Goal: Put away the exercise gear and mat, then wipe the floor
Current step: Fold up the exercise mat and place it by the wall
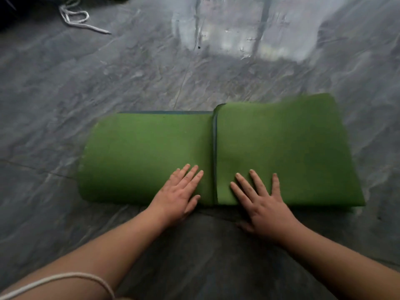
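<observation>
A green exercise mat (140, 152) lies rolled up across the grey marble floor (108, 72), with a blue underside edge showing along a seam at its middle. The right part of the roll sits a little higher than the left part. My left hand (180, 191) rests flat on the near side of the roll just left of the seam, fingers straight. My right hand (262, 200) presses flat on the roll just right of the seam, fingers spread.
A white cord (75, 18) lies looped on the floor at the far left, beside a dark object in the top left corner. Another white cord (65, 280) crosses my left forearm at the bottom. A bright window reflection shines on the floor beyond the mat.
</observation>
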The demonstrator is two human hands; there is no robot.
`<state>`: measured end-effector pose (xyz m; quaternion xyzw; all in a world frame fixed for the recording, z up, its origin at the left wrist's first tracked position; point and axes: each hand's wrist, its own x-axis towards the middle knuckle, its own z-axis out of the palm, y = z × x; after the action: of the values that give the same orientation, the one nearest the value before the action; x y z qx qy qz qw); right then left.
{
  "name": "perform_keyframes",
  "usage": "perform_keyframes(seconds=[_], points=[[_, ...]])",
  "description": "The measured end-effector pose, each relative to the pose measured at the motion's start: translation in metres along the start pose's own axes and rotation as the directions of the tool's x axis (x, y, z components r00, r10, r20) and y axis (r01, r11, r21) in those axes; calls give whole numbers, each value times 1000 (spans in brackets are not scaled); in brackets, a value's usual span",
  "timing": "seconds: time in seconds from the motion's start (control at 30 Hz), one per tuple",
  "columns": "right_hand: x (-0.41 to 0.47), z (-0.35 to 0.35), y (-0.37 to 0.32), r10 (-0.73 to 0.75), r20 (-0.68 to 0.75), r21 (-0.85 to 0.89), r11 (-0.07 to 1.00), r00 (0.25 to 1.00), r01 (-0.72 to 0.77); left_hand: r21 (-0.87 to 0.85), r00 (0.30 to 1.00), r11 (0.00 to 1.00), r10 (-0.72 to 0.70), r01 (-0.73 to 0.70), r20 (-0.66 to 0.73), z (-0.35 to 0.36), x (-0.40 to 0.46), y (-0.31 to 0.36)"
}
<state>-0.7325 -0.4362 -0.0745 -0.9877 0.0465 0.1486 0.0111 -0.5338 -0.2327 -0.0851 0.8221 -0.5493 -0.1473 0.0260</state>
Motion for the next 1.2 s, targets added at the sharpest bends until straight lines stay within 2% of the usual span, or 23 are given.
perform_keyframes(seconds=[0.13, 0.4, 0.6, 0.67, 0.77, 0.83, 0.9, 1.0, 1.1, 1.2], points=[[7, 1, 1, 39, 26, -37, 999, 999, -38, 91, 996, 996, 17, -25, 89, 2, -14, -10], [19, -11, -23, 156, -17, -37, 987, 988, -157, 67, 977, 998, -8, -7, 215, -3, -8, -5], [14, -23, -23, 163, -47, 15, 987, 986, -162, 89, 980, 996, -9, -9, 199, -4, -5, -3], [10, -33, -15, 170, -108, 89, 983, 980, -161, 72, 994, 997, 2, -10, 108, -9, -5, 1], [5, -57, -1, 225, -249, 292, 945, 942, -148, 8, 998, 1000, 25, -24, -57, -32, -1, 10], [3, -79, 6, 283, -327, 417, 899, 902, -131, -133, 983, 991, -1, -24, -183, -52, 5, 20], [3, -105, 18, 317, -397, 511, 856, 861, -80, -326, 966, 945, -81, -4, -245, -80, 17, 37], [8, -149, 39, 379, -448, 616, 787, 809, -28, -564, 947, 825, -153, -35, -282, -123, 44, 57], [12, -193, 56, 468, -467, 696, 717, 750, -13, -561, 960, 824, -91, -77, -264, -173, 71, 66], [14, -229, 57, 569, -413, 795, 606, 711, -24, -525, 996, 850, -8, -39, -86, -225, 85, 72]])
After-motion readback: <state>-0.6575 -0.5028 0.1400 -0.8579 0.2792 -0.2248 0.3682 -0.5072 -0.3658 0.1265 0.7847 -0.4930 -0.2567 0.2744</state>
